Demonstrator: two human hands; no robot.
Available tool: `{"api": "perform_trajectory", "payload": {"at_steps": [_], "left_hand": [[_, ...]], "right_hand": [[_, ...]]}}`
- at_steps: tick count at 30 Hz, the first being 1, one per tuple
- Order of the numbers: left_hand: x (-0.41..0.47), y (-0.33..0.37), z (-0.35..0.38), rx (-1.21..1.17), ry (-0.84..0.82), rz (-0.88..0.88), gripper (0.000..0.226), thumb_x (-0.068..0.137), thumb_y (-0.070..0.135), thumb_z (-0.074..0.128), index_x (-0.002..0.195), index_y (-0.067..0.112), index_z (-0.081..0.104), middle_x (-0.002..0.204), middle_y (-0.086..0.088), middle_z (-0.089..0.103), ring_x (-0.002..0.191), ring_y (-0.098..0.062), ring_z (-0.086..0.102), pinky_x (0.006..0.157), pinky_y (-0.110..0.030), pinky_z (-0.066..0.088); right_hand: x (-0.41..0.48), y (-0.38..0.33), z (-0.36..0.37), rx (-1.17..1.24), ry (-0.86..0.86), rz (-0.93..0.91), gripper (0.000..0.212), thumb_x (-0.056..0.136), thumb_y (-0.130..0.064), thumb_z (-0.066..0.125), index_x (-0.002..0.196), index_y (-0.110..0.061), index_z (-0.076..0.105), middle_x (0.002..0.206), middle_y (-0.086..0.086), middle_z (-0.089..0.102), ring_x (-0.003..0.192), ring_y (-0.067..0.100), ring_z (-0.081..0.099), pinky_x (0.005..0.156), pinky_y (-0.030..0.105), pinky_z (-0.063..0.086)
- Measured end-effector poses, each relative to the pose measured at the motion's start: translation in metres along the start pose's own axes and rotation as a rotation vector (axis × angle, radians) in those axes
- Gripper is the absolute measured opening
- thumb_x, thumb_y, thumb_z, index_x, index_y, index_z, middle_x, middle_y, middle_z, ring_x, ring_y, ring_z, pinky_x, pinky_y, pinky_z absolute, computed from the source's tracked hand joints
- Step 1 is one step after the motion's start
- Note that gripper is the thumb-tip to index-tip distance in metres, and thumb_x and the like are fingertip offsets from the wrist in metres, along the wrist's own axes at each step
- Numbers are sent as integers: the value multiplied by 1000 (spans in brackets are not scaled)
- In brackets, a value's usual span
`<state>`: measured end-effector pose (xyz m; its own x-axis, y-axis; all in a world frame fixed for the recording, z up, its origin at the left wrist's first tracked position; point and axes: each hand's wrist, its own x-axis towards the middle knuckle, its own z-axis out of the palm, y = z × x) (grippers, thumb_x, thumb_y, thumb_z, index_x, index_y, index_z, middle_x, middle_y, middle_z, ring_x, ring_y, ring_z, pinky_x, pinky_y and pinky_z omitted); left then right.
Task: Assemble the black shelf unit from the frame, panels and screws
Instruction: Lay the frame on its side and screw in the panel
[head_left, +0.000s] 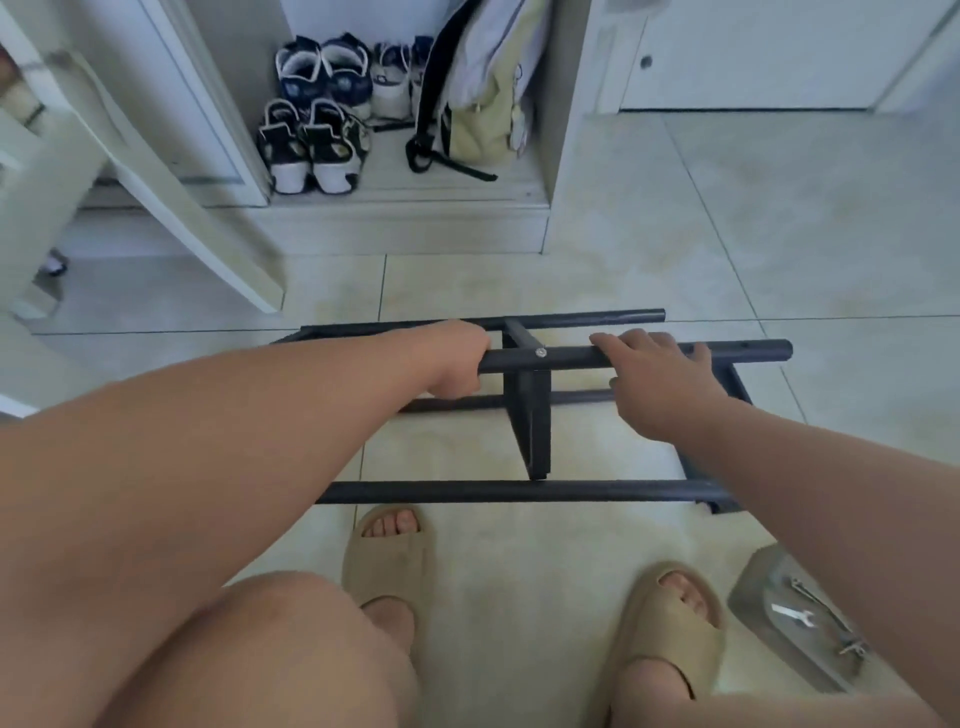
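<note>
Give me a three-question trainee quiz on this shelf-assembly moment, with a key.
1. True or false: the left hand grips the top tube of the black frame.
2. The silver screw sits: A) between the left hand and right hand; B) on the floor; C) under a sandal.
3. Fill in: the wrench lies near the person's ___ foot.
Key: 1 true; 2 A; 3 right.

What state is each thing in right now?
black frame: standing on the floor, no panels fitted.
screw: seated in the top tube.
left hand: grips the top tube.
right hand: holds the top tube.
cabinet door: open.
wrench: lying unheld.
</note>
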<state>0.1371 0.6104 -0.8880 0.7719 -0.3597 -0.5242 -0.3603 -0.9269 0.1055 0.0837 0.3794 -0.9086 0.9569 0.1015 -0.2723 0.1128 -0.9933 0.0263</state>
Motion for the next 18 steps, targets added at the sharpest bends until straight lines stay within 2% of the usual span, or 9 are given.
{"api": "perform_trajectory", "payload": {"at_steps": [2, 5, 8, 10, 12, 14, 16, 18], "left_hand": [[-4, 1, -4, 23, 49, -32, 18, 98, 19, 53, 114, 15, 58, 106, -7, 59, 96, -27, 60, 74, -34, 44], [-5, 0, 0, -1, 146, -91, 17, 98, 16, 51, 114, 17, 55, 100, -3, 51, 90, -26, 56, 74, -36, 44], [3, -2, 4, -24, 261, -151, 16, 97, 11, 49, 111, 19, 49, 98, -2, 47, 93, -26, 49, 80, -41, 38], [12, -2, 6, -24, 318, -191, 21, 96, 5, 47, 111, 19, 48, 99, -2, 45, 98, -27, 45, 89, -47, 36], [22, -4, 7, -7, 364, -225, 32, 92, -3, 45, 115, 19, 46, 105, -4, 46, 105, -29, 43, 104, -61, 31], [34, -7, 9, 0, 421, -247, 42, 87, -7, 45, 119, 19, 44, 117, -7, 48, 116, -32, 42, 112, -70, 17], [49, -11, 11, -3, 486, -260, 43, 89, -4, 48, 125, 18, 43, 128, -9, 46, 125, -33, 38, 114, -72, 7], [65, -16, 11, -16, 534, -271, 40, 94, 3, 48, 130, 18, 41, 135, -9, 43, 129, -33, 35, 115, -72, 4]], "right_hand": [[-8, 2, -3, 35, 35, -8, 61, 103, -23, 45, 155, -33, 15, 157, 1, 29, 146, 26, 22, 114, 69, 18], [-11, 3, 0, 56, 70, -26, 68, 104, -34, 43, 159, -32, 3, 166, -1, 11, 154, 24, 3, 118, 67, 11], [0, 2, 5, 73, 98, -9, 75, 104, -42, 42, 160, -30, -7, 168, 0, -4, 155, 26, -8, 121, 63, 6], [12, -1, 9, 87, 130, -2, 77, 104, -47, 40, 159, -28, -10, 168, 1, -10, 155, 28, -12, 122, 60, 4], [27, -3, 13, 98, 167, 11, 77, 104, -50, 37, 159, -27, -11, 168, 3, -12, 154, 29, -14, 122, 58, 3], [43, -4, 16, 99, 205, 31, 76, 103, -53, 34, 159, -27, -10, 168, 3, -13, 154, 29, -15, 122, 58, 3], [59, -7, 20, 139, 234, 51, 75, 103, -55, 32, 160, -26, -8, 168, 2, -13, 154, 29, -16, 122, 58, 2], [78, -10, 22, 183, 252, 69, 75, 103, -55, 31, 160, -26, -7, 168, 2, -14, 154, 28, -18, 122, 57, 0]]}}
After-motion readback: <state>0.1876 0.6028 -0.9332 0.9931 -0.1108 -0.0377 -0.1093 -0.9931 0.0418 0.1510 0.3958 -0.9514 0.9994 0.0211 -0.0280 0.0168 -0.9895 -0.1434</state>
